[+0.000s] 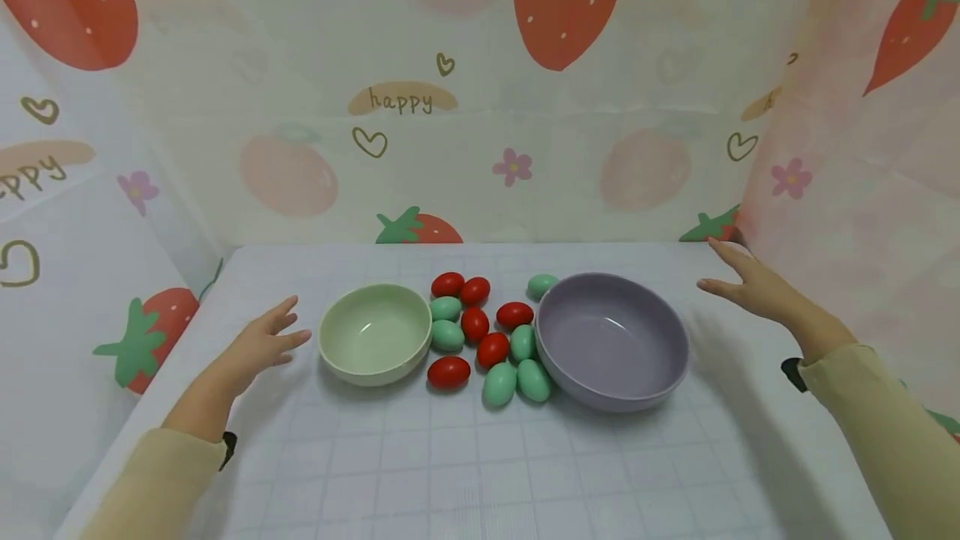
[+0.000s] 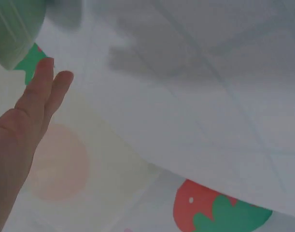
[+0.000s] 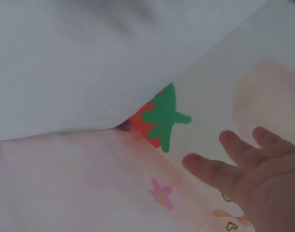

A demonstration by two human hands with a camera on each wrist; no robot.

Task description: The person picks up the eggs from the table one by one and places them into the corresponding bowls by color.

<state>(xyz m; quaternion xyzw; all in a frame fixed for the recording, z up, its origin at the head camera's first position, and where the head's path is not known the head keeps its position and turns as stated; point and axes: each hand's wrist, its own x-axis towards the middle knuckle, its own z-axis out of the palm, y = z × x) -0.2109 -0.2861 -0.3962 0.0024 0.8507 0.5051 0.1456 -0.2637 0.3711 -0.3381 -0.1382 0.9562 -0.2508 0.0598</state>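
My left hand [image 1: 260, 346] hovers just left of a light green bowl [image 1: 375, 336], its fingers relaxed and holding nothing. In the left wrist view, the fingers [image 2: 36, 96] extend beneath part of the green bowl [image 2: 14, 31]. On the other side, my right hand [image 1: 753, 283] is raised to the right of a larger purple bowl [image 1: 611, 340], fingers spread and nothing in them. The right wrist view shows these spread fingers [image 3: 210, 170] against the patterned backdrop. Between the bowls lie several red eggs [image 1: 448, 372] and several mint-green eggs [image 1: 500, 384]. Both bowls stand upright with bare insides.
A white grid-patterned cloth [image 1: 420, 465] covers the table. Strawberry-print sheets hang as a back wall [image 1: 480, 132], a left wall [image 1: 67, 223] and a right wall [image 1: 862, 215] around it. One mint-green egg [image 1: 542, 286] lies behind the purple bowl's left rim.
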